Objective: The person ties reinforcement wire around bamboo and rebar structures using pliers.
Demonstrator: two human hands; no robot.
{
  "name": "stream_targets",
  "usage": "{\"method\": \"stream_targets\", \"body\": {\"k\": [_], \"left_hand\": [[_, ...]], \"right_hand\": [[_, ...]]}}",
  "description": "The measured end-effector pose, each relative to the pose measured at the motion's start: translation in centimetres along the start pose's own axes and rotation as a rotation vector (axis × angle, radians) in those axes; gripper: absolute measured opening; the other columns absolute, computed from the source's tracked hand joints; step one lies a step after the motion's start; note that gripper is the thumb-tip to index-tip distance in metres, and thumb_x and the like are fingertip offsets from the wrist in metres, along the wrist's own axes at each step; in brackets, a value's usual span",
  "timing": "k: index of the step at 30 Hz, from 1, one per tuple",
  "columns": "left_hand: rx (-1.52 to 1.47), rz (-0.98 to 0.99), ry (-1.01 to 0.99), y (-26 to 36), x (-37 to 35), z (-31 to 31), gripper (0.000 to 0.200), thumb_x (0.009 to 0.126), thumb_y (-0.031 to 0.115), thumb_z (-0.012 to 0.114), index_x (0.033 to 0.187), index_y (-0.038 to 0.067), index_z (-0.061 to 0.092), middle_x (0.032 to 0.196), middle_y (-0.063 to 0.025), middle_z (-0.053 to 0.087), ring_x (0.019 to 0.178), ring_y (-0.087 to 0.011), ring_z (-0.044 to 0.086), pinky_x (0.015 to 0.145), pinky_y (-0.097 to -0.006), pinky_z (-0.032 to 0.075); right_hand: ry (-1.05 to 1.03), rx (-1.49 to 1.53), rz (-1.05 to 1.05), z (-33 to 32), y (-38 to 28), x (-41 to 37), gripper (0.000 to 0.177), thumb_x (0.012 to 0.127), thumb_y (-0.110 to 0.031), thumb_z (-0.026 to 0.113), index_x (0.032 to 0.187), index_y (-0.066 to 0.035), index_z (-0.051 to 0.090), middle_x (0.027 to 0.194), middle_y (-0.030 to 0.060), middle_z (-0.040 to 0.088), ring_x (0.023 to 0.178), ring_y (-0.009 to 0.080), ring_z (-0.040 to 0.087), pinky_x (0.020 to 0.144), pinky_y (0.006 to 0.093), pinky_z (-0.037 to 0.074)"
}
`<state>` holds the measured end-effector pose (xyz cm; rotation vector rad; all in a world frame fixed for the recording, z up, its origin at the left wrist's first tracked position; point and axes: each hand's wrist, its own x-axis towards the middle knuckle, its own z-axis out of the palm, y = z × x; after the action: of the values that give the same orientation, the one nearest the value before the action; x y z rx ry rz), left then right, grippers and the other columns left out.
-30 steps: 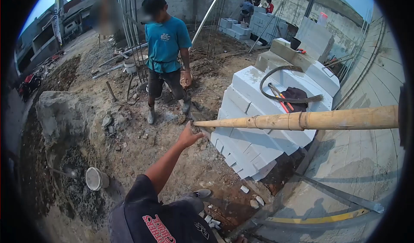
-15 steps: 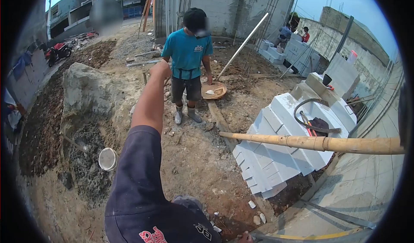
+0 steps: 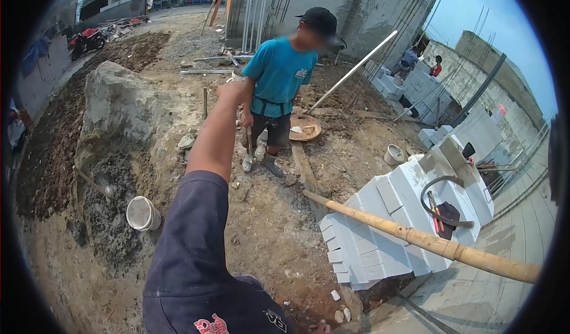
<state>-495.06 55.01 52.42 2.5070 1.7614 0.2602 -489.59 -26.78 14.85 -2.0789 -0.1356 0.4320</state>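
Note:
My left arm reaches forward, and my left hand (image 3: pixel 231 92) looks closed, with nothing visible in it; its far side is hidden. It overlaps the near arm of a person in a teal shirt (image 3: pixel 279 73); whether they touch is unclear. That person holds a tool handle (image 3: pixel 249 138) pointing down. A shallow round pan (image 3: pixel 305 128) lies beside the person. At the bottom edge only a small part of my right hand (image 3: pixel 321 327) shows, its grip unclear.
A bamboo pole (image 3: pixel 409 233) crosses the right side over stacked white blocks (image 3: pixel 371 254). A white bucket (image 3: pixel 142 213) stands by grey mortar (image 3: pixel 116 185) at left. A large earth mound (image 3: pixel 116 102) rises behind. Two people sit far off near block stacks.
The view has shifted and the bamboo pole now slants down to the right. The person has turned and appears nearer my left hand, with the tool handle now visible.

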Motion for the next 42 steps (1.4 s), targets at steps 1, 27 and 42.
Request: {"method": "stream_targets", "body": {"k": [1,27,42], "left_hand": [[-0.014,0.004,0.018,0.0,0.2,0.0,0.061,0.074,0.008,0.06,0.133,0.004,0.047,0.116,-0.0173,0.065,0.108,-0.03,0.063,0.083,-0.0446,0.053],[-0.562,0.14,-2.403,10.4,-40.2,29.8,0.107,0.081,0.082,0.032,0.15,0.003,0.01,0.142,-0.023,0.042,0.131,-0.0352,0.043,0.105,-0.0464,0.037],[-1.513,-0.041,-1.762,21.3,-44.2,23.2,0.051,0.1,0.051,0.037,0.112,0.004,0.054,0.077,-0.0021,0.057,0.07,-0.018,0.058,0.069,-0.0355,0.049]], "right_hand": [[-0.038,-0.039,-0.094,0.7,0.1,0.5,0.041,0.081,-0.032,0.068,0.114,-0.01,0.058,0.09,0.0178,0.061,0.078,0.0369,0.06,0.063,0.0456,0.048],[0.283,0.57,0.074,12.9,-20.4,-2.9,0.034,0.093,-0.021,0.058,0.066,-0.001,0.055,0.063,0.0008,0.055,0.061,0.0086,0.048,0.059,0.0267,0.038],[0.187,1.008,0.51,8.7,-20.5,-8.3,0.035,0.098,-0.028,0.049,0.077,-0.001,0.057,0.089,0.0154,0.066,0.077,0.023,0.065,0.072,0.0358,0.053]]}}
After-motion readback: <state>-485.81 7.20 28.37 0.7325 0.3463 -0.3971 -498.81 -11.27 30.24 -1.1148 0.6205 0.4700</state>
